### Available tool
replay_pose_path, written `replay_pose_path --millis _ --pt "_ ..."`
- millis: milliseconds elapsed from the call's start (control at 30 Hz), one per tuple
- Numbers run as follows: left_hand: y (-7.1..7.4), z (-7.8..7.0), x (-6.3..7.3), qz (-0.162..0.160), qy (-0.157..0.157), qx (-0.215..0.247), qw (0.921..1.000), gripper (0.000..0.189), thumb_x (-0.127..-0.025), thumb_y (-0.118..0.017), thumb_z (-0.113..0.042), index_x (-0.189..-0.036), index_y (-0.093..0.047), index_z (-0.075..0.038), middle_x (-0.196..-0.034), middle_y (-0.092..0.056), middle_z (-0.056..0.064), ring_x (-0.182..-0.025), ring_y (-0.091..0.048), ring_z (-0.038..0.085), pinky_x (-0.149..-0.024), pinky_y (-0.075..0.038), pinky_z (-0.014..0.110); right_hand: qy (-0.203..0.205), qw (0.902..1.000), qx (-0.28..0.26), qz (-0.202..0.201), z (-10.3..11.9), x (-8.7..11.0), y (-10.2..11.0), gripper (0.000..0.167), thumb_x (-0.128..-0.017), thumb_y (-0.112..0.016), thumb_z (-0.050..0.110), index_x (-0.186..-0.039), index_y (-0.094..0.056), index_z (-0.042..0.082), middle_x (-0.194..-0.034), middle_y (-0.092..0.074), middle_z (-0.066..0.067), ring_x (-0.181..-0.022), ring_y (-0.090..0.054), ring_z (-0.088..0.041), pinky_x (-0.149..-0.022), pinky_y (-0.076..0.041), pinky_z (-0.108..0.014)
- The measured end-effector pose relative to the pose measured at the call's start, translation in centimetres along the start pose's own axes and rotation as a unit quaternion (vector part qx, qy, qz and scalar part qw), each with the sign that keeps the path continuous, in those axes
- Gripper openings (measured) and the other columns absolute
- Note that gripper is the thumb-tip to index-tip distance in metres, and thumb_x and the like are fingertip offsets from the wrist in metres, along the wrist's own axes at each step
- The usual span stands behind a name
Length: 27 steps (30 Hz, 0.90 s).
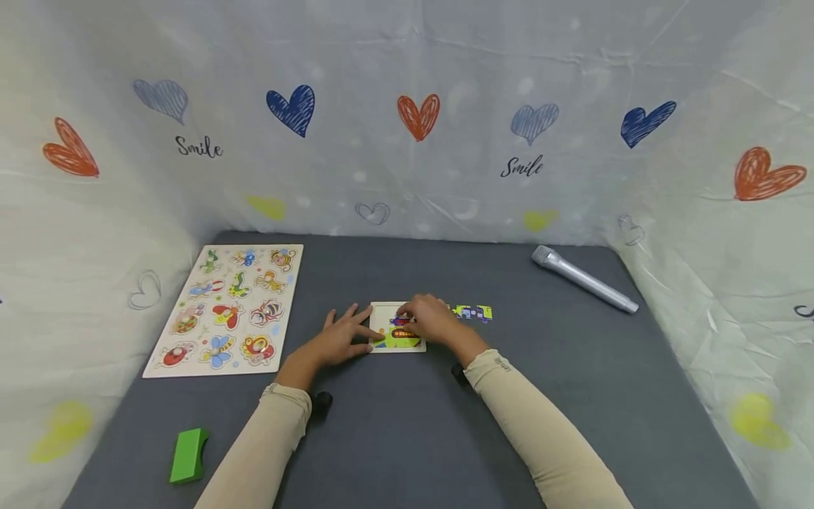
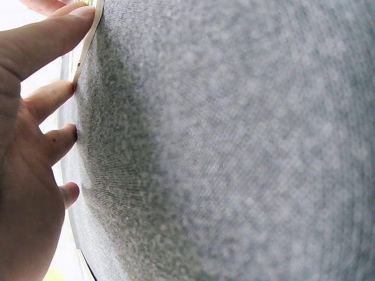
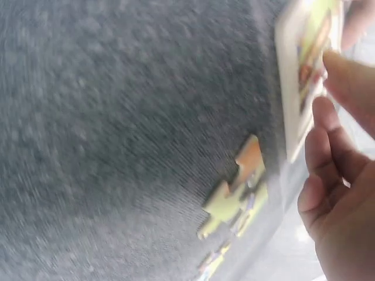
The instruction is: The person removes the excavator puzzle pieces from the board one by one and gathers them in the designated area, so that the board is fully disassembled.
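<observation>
A small puzzle board [image 1: 398,349] with a pale frame lies mid-table, its lower part covered by bright yellow-green and orange picture pieces. My left hand [image 1: 337,341] has its fingers spread at the board's left side, with the thumb on its lower left and fingertips along the edge, as the left wrist view also shows. Over the board's right side is my right hand [image 1: 434,322], thumb and index finger curled together round a purple-and-red puzzle piece [image 1: 399,321] on the board. My right fingers partly hide that piece. Loose puzzle pieces [image 3: 231,205] lie beside the board, under the right hand.
More loose pieces [image 1: 473,312] lie right of the board. A large insect peg puzzle [image 1: 213,336] is at the left, and a green block [image 1: 187,456] sits near the front left. A silver microphone [image 1: 585,279] rests at the back right. A printed curtain [image 1: 356,42] encloses the table.
</observation>
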<state>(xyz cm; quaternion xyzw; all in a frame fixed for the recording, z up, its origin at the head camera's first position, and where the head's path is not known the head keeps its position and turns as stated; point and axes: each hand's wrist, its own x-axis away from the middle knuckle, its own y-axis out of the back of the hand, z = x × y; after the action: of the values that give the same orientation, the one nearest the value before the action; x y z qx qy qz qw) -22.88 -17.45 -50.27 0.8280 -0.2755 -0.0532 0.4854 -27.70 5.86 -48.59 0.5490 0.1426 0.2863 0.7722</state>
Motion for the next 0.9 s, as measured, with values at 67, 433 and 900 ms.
replay_pose_path --millis 67,433,900 --pt "-0.25 -0.05 -0.05 0.000 0.001 0.002 1.0000 0.032 -0.092 -0.067 -0.027 -0.125 -0.069 -0.027 -0.159 -0.026 0.012 -0.148 -0.009 0.042 -0.109 0.001 0.072 -0.009 0.9999 0.006 0.004 -0.12 0.02 -0.43 0.028 -0.093 -0.067 0.021 -0.121 -0.070 0.019 -0.106 -0.068 -0.003 -0.096 -0.062 -0.020 -0.081 -0.049 -0.040" --pt "-0.11 0.10 -0.03 -0.005 0.001 0.005 1.0000 0.032 -0.092 -0.067 -0.027 -0.124 -0.069 -0.026 -0.159 -0.027 0.011 -0.148 -0.008 0.042 -0.109 0.001 0.071 -0.003 0.9999 -0.012 0.002 -0.36 -0.46 -0.64 0.025 -0.093 -0.066 0.019 -0.118 -0.069 0.019 -0.107 -0.063 -0.005 -0.100 -0.058 -0.023 -0.085 -0.046 -0.043" --pt "-0.03 0.22 -0.10 -0.002 -0.005 0.001 1.0000 0.033 -0.092 -0.067 -0.026 -0.125 -0.069 -0.025 -0.159 -0.026 0.012 -0.148 -0.009 0.042 -0.109 0.000 0.072 -0.040 0.9937 -0.093 -0.048 -0.44 -0.49 -0.78 0.012 -0.096 -0.063 0.026 -0.104 -0.069 0.019 -0.105 -0.066 0.001 -0.102 -0.056 -0.021 -0.098 -0.039 -0.047"
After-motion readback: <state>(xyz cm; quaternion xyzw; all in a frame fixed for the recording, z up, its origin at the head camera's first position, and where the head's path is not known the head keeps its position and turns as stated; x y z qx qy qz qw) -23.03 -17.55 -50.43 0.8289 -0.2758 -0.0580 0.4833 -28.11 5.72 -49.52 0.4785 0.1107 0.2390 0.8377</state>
